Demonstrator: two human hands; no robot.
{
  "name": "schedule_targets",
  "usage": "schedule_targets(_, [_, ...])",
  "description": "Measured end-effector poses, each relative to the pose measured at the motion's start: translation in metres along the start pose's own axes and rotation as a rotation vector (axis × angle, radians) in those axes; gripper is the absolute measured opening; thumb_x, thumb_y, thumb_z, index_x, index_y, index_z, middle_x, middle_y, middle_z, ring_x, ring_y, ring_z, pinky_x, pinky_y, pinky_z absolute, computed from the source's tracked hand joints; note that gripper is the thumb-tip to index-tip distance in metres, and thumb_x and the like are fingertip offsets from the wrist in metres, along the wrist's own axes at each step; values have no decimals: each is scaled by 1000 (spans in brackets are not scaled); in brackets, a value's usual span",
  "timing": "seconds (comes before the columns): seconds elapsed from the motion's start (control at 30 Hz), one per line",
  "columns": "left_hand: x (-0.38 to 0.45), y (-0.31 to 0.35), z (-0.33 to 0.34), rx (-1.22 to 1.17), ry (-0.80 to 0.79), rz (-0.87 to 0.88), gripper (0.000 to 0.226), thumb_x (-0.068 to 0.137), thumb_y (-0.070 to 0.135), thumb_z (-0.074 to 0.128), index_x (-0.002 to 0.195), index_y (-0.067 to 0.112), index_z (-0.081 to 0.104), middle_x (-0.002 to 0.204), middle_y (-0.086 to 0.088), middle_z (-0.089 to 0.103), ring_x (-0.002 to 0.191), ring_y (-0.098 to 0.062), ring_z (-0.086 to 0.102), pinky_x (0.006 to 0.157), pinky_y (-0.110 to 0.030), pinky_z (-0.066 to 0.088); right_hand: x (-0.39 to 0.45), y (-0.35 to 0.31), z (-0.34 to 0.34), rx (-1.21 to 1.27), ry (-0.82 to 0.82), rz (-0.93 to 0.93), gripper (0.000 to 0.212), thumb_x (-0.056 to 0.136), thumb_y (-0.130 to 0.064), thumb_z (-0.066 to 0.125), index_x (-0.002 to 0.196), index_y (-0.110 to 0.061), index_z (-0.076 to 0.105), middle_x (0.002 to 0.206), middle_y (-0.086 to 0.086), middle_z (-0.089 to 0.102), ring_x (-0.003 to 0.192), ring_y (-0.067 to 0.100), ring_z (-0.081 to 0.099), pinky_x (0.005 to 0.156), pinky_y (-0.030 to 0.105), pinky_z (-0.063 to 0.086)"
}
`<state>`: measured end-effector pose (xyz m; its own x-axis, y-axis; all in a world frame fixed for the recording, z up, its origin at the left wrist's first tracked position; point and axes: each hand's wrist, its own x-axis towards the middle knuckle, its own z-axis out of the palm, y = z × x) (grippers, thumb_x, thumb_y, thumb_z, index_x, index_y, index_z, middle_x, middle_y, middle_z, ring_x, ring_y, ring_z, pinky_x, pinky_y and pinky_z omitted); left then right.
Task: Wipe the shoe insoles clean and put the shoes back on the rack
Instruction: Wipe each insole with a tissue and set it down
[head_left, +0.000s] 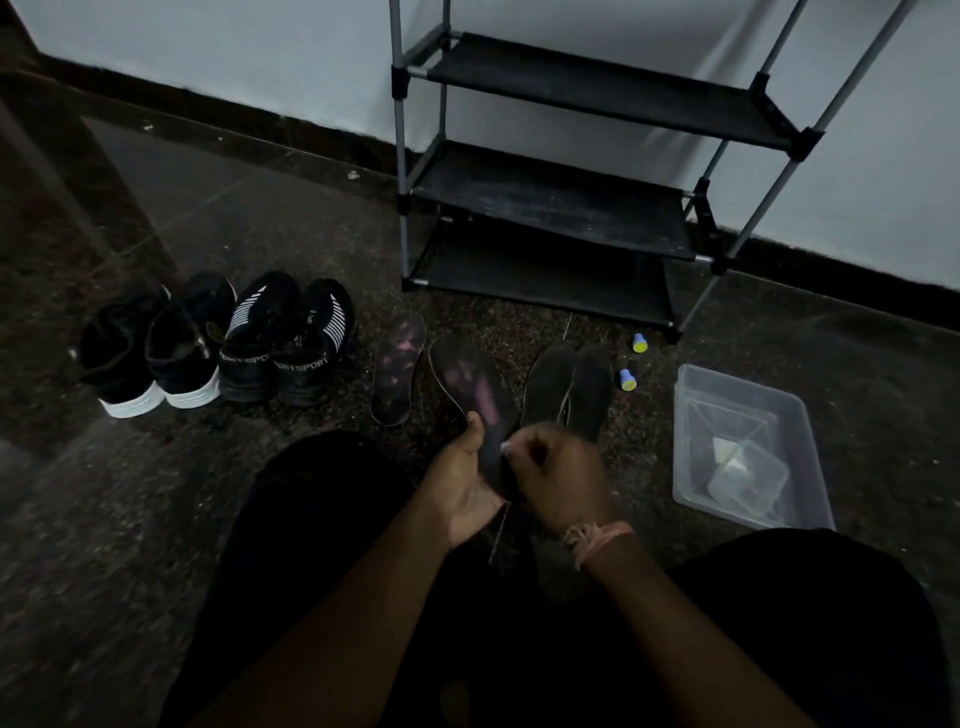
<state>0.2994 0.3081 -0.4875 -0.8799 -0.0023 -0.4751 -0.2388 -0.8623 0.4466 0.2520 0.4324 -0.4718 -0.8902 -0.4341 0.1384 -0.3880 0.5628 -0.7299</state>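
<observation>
I sit on the floor, and my left hand (465, 483) grips the heel end of a dark insole with worn pink patches (470, 384), thumb on its edge. My right hand (558, 478) is blurred, its fingers curled against the same heel end around what looks like a small pale wipe, mostly hidden. A matching insole (397, 366) lies on the floor to the left. Two plain dark insoles (569, 389) lie side by side to the right. Black shoes with white soles (150, 353) and black sport shoes (288, 343) stand at the left.
A black three-shelf shoe rack (550, 208) stands bare against the wall ahead. A clear plastic tub (748, 447) with a smaller box and white pieces sits at my right. Two small blue-and-yellow objects (627, 379) lie near the rack's foot. My dark-clothed knees fill the foreground.
</observation>
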Motion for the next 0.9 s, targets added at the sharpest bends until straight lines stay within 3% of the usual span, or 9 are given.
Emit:
schedule_targets(0.07, [2, 6, 1, -14, 37, 38, 59, 107, 47, 36, 117, 0, 70, 116, -21, 70, 107, -31, 68, 97, -43, 51, -9, -4, 6, 49, -109, 3, 4, 86, -21, 74, 87, -19, 72, 81, -9, 73, 76, 2, 66, 71, 17, 49])
schedule_targets(0.2, [0, 13, -3, -37, -25, 51, 53, 103, 35, 42, 134, -5, 58, 139, -27, 56, 129, -39, 54, 120, -50, 31, -6, -10, 8, 351, -95, 169, 18, 87, -19, 74, 102, -18, 66, 72, 1, 67, 66, 11, 64, 68, 24, 52])
schedule_targets(0.23, [-2, 15, -2, -31, -55, 37, 51, 102, 33, 40, 130, -5, 60, 135, -28, 58, 121, -40, 59, 116, -50, 36, -5, -13, 6, 506, -98, 233, 19, 88, -17, 74, 105, -15, 65, 67, 5, 66, 61, 15, 62, 61, 28, 52])
schedule_targets(0.33, [-4, 17, 3, -7, -102, 19, 51, 97, 35, 41, 108, -5, 70, 92, -24, 67, 63, -33, 63, 65, -40, 45, -2, -19, -2, 777, -103, 295, 11, 93, -7, 67, 104, -6, 66, 62, 13, 64, 52, 23, 56, 46, 27, 46])
schedule_targets(0.43, [0, 15, 2, -22, -60, -13, 60, 98, 40, 38, 112, -7, 72, 84, -19, 59, 51, -24, 50, 54, -32, 37, -5, -23, -3, 774, -88, 246, 7, 94, -2, 64, 100, -2, 68, 65, 15, 66, 55, 22, 62, 51, 30, 53])
schedule_targets(0.53, [-2, 13, 2, -118, -46, -21, 47, 95, 37, 45, 113, -2, 66, 89, -15, 62, 67, -19, 54, 66, -29, 43, -5, -24, -1, 774, -23, 215, 11, 93, 4, 63, 103, -2, 66, 84, 14, 71, 73, 20, 71, 66, 31, 60])
schedule_targets(0.67, [-2, 10, 1, -124, -53, -67, 56, 95, 31, 47, 138, -3, 56, 125, -22, 63, 117, -32, 58, 119, -41, 33, 1, -15, 0, 422, 42, 29, 23, 88, -4, 69, 103, -21, 66, 106, 5, 70, 92, 11, 71, 84, 25, 57])
schedule_targets(0.8, [-2, 12, 2, -73, -69, -57, 64, 94, 29, 45, 150, -3, 41, 146, -25, 50, 133, -34, 50, 118, -42, 32, -3, -13, 5, -55, 43, -210, 16, 85, -9, 70, 98, -18, 70, 97, -2, 67, 89, 9, 62, 82, 22, 50])
schedule_targets(0.9, [-1, 13, -1, -43, -84, -53, 61, 97, 34, 45, 142, -6, 51, 149, -28, 47, 142, -36, 43, 120, -45, 32, -6, -20, 9, -84, 68, -157, 10, 88, -16, 68, 96, -19, 73, 94, -1, 72, 86, 12, 64, 78, 25, 50])
